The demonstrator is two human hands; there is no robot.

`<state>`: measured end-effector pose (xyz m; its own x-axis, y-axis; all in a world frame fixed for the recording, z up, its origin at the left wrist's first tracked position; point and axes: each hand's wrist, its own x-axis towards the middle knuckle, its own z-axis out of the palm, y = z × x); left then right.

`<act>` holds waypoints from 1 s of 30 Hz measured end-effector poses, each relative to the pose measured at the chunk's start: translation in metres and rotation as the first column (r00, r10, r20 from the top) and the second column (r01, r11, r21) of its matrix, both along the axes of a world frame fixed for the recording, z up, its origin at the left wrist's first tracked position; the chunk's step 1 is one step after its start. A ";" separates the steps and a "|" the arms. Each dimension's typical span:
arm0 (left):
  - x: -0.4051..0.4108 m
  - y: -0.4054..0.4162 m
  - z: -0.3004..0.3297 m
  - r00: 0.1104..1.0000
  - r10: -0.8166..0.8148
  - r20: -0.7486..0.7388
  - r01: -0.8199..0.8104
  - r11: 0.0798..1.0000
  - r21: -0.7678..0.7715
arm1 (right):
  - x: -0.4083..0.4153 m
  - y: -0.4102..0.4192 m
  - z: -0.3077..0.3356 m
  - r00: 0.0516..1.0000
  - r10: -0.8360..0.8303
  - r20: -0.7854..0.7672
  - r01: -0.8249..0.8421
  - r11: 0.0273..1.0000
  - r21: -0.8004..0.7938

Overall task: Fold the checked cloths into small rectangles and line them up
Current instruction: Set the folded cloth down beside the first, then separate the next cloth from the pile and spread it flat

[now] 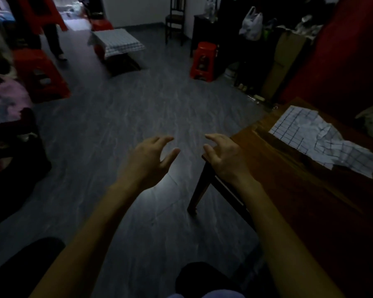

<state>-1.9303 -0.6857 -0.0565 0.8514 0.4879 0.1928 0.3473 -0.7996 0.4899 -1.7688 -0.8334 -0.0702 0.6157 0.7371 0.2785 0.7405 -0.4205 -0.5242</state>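
No text, label or number is readable anywhere (the room is dim).

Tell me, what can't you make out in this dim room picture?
- Checked cloth on the wooden table: the head view's right edge cuts off the table; any more cloths there are unseen.
- Far stack of cloths: too blurred to count.
- Left hand and right hand: palms face away.

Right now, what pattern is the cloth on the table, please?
White with dark checks, head view: cloth.
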 end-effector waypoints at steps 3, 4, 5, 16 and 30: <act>0.032 0.048 -0.011 0.999 -0.048 -0.009 0.048 0.999 -0.018 | 0.022 0.039 -0.012 0.999 -0.052 0.005 0.052 0.999 -0.003; 0.046 0.065 -0.014 0.998 -0.060 -0.013 0.060 0.998 -0.024 | 0.032 0.052 -0.018 0.998 -0.070 0.003 0.070 0.998 0.007; 0.061 0.081 -0.016 0.997 -0.074 -0.014 0.073 0.997 -0.029 | 0.044 0.065 -0.023 0.996 -0.090 -0.005 0.090 0.996 0.019; 0.249 0.249 0.009 0.969 -0.235 -0.071 0.236 0.972 0.009 | 0.205 0.216 -0.041 0.948 -0.280 -0.149 0.308 0.924 0.225; 0.525 0.288 -0.040 0.738 -0.674 0.023 0.672 0.732 -0.112 | 0.373 0.235 -0.068 0.736 -0.653 -0.180 0.673 0.735 0.088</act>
